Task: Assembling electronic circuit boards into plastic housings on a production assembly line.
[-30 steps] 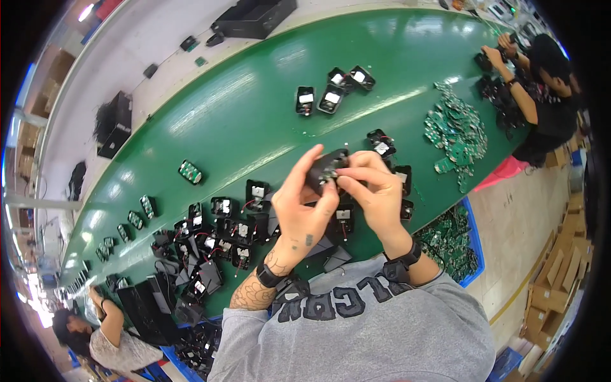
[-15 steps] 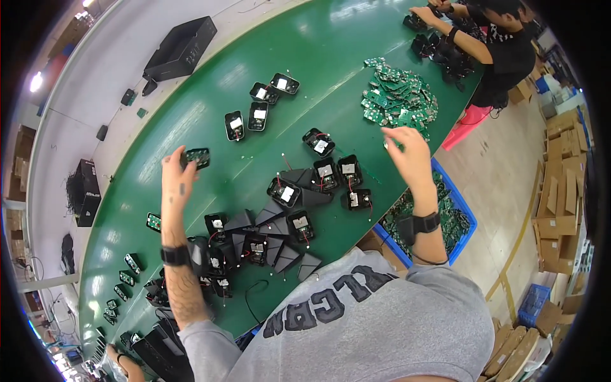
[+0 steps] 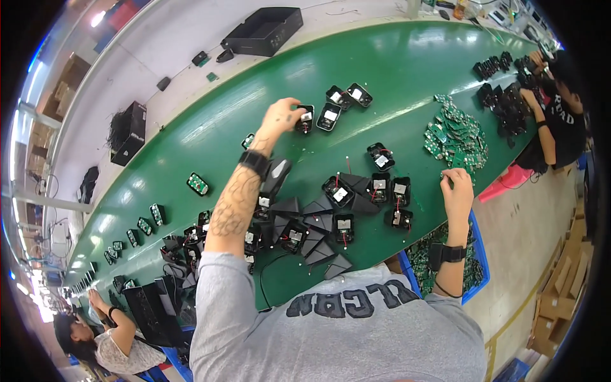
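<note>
At the middle back of the green table, my left hand [image 3: 280,119] has its fingers closed on the near side of an open black plastic housing [image 3: 305,120] with a white block inside. Three similar housings [image 3: 328,117] stand just right of it. Beside my left wrist lies a housing with a green circuit board [image 3: 248,141], partly hidden by the arm. My right hand [image 3: 458,191] hovers near the table's right edge, thumb and forefinger drawn together; whatever tiny thing they hold is too small to name. Beyond it rises a pile of green circuit boards [image 3: 457,137].
Several open housings with red wires [image 3: 344,228] and dark wedge-shaped pieces [image 3: 318,248] crowd the near middle. A blue crate [image 3: 482,264] of boards stands beside the table at right. Co-workers sit at far right [image 3: 563,114] and lower left [image 3: 108,340]. An empty black box [image 3: 264,32] lies at the back.
My left hand has let go of the board-filled housing, now on the table, and moved right to another housing. My right thumb and forefinger have come closer together. The whole view has shifted.
</note>
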Demonstrator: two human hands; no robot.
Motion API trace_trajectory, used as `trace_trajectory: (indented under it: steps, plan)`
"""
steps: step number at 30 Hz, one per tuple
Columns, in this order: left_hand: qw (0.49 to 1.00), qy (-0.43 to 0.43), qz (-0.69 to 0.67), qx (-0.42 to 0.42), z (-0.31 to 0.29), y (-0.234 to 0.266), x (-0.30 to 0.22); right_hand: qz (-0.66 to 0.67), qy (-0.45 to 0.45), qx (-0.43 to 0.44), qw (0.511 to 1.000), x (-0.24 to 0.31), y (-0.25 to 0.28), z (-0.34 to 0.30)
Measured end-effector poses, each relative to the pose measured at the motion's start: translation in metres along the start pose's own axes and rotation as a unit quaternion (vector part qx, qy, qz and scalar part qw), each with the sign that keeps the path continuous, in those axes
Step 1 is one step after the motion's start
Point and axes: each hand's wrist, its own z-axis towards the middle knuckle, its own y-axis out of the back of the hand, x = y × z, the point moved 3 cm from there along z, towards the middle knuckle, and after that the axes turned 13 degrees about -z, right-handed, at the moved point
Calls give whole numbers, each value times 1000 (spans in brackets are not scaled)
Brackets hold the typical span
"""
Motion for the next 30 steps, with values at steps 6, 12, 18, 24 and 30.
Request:
trace_trajectory:
  steps: [6, 12, 18, 24, 30]
  plan:
    - [994, -85, -62, 43, -11, -14, 14, -37, -35, -43, 998, -4, -9, -11]
    - [865, 104, -488, 49, -66, 8, 20, -12, -179, 36, 983, -15, -9, -7]
    - [733, 95, -657, 148, -184, -3, -41, 88, -189, 70, 976, -31, -16, -22]
    - [675, 68, -716, 162, -242, -25, -63, 91, -135, 25, 986, -22, -20, -15]
    - [700, 55, -700, 130, -247, -41, -52, 559, -133, 151, 804, 76, 17, -9]
